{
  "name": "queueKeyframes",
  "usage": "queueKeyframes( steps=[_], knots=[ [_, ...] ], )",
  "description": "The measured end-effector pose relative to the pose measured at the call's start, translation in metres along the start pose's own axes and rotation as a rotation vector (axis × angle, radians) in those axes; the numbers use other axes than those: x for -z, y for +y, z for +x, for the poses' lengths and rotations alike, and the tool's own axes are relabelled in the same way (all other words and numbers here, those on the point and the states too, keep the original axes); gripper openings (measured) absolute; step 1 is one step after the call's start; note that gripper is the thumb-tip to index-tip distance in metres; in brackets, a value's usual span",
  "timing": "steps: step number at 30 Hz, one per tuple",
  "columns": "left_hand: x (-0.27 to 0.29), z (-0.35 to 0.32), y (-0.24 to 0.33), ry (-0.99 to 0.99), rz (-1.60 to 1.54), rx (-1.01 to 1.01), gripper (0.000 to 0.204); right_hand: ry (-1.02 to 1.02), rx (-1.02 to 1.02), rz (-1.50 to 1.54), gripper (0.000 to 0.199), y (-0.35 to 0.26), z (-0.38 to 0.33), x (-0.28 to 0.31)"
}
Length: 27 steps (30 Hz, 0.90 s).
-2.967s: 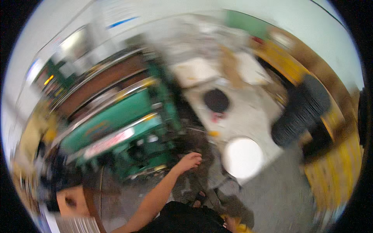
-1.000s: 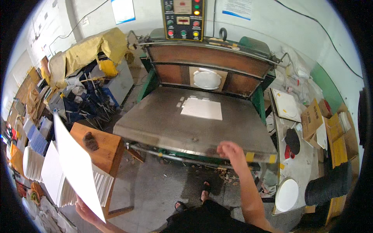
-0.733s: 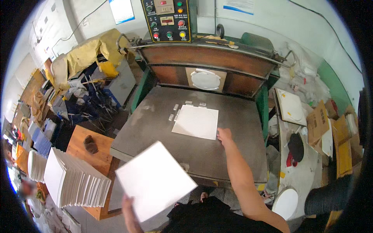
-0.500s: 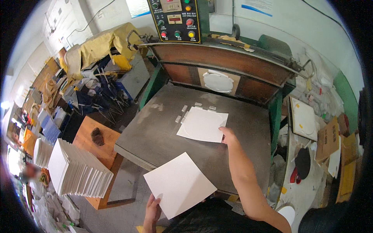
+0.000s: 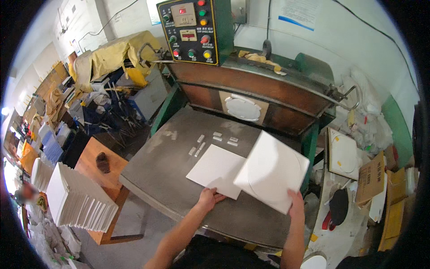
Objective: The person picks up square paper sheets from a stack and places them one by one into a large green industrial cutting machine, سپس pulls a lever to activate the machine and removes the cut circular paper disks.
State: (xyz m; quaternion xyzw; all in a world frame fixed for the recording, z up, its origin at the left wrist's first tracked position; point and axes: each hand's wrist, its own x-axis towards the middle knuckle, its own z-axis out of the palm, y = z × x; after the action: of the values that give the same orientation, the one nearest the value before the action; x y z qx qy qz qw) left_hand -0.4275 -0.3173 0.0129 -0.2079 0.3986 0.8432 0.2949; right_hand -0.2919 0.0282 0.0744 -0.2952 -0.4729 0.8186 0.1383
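Observation:
My left hand (image 5: pixel 208 199) grips the near edge of a plain white square board (image 5: pixel 216 169), which is low over the dark flat bed of the press (image 5: pixel 165 157). Several small pale blocks (image 5: pixel 217 134) sit on the bed just beyond that board. To the right, my right hand (image 5: pixel 294 203) pinches the lower right corner of a second white board (image 5: pixel 274 167). This one is raised and tilted, shows a curved outline on its face, and overlaps the right corner of the first board.
Behind the bed stands the press's upright brown plate (image 5: pixel 201 97) with a white round die (image 5: pixel 243 108), under a control panel (image 5: pixel 190 33). A tall stack of white boards (image 5: pixel 80 197) occupies a wooden table (image 5: pixel 96 152) at left. A cluttered side bench (image 5: pixel 324 201) flanks the right.
My right hand has pulled the marked board off the blocks and lifted it toward the right. My left hand has carried the plain board forward over the bed. The view has shifted slightly.

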Motion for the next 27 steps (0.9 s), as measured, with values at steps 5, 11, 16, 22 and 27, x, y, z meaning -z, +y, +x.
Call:
queueKeyframes(
  steps=[5,11,16,22,27],
  knots=[
    [0.013,0.088,0.009,0.039,-0.094,0.005,0.037,0.201,0.053,-0.217,0.059,0.008,-0.121,0.100],
    [-0.017,0.036,-0.008,0.107,0.573,-0.375,0.047,0.656,0.074,-0.061,0.049,0.023,-0.266,0.058],
    [-0.102,0.071,-0.012,0.060,1.800,-0.864,0.070,0.975,-0.215,-0.366,0.061,-0.015,-0.298,-0.039],
    [-0.107,0.119,-0.021,-0.022,2.133,-0.830,0.062,0.871,0.051,-0.243,0.053,0.022,-0.341,-0.045],
    [-0.107,0.104,-0.026,-0.050,2.133,-0.780,0.059,0.877,0.231,0.126,0.046,0.064,-0.365,-0.031]
  ],
)
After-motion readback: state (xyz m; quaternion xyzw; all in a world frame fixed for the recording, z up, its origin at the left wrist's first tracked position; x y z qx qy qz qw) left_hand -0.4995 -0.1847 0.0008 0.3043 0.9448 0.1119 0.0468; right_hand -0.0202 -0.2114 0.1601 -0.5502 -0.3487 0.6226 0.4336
